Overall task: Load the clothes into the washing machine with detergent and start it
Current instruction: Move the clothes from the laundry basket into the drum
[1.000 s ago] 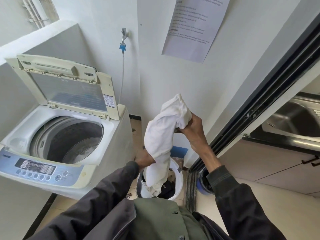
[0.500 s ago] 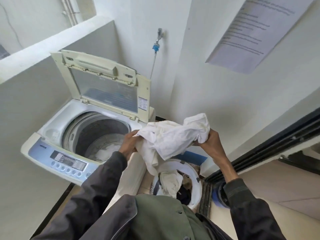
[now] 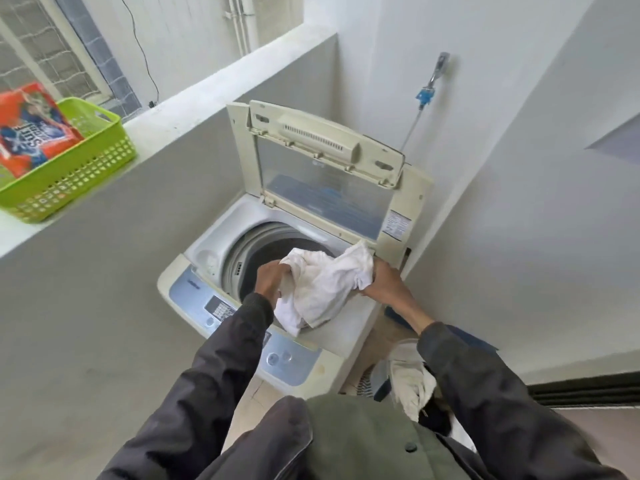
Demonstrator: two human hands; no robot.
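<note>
A top-loading washing machine stands against the grey wall with its lid raised and its drum exposed. I hold a crumpled white garment over the drum opening. My left hand grips its left side and my right hand grips its right side. An orange detergent packet leans in a green basket on the ledge at the upper left. A laundry basket with more clothes sits on the floor to the right of the machine, partly hidden by my right sleeve.
A water tap with a blue fitting and hose hangs on the white wall behind the machine. The control panel faces me along the machine's front edge. A dark sliding door track runs along the floor at the right.
Both hands carried the white garment left from above the laundry basket to over the drum opening. My view swung left, bringing the ledge and green basket into sight.
</note>
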